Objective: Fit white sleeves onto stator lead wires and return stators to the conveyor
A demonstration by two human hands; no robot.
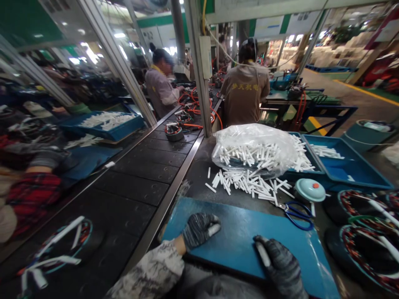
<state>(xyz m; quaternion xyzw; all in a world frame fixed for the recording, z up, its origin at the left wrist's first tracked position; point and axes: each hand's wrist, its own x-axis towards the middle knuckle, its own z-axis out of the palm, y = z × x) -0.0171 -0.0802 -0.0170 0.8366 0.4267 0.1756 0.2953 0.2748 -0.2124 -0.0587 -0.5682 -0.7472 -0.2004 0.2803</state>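
Note:
My left hand [201,231], in a grey and black knit glove, rests on a blue work mat [232,232] with its fingers curled in. A short white shape shows at its thumb; I cannot tell whether it is a tube or a thumb covering. Towards the mat's right side is my right hand [279,263], gloved alike, its fingers bent together. A white strip lies along its inner edge, equally unclear. Beyond the mat lies a loose pile of short white tubes [246,182]. Blue-handled scissors [297,214] lie on the mat's far right corner.
A clear plastic bag [258,147] of white tubes sits over a blue tray; another blue tray [358,164] stands beside it. Wound stators [368,257] crowd the right. A round light-blue container [309,190] is near the scissors. Left runs a conveyor [124,203]; a co-worker's sleeve [34,199] is across it.

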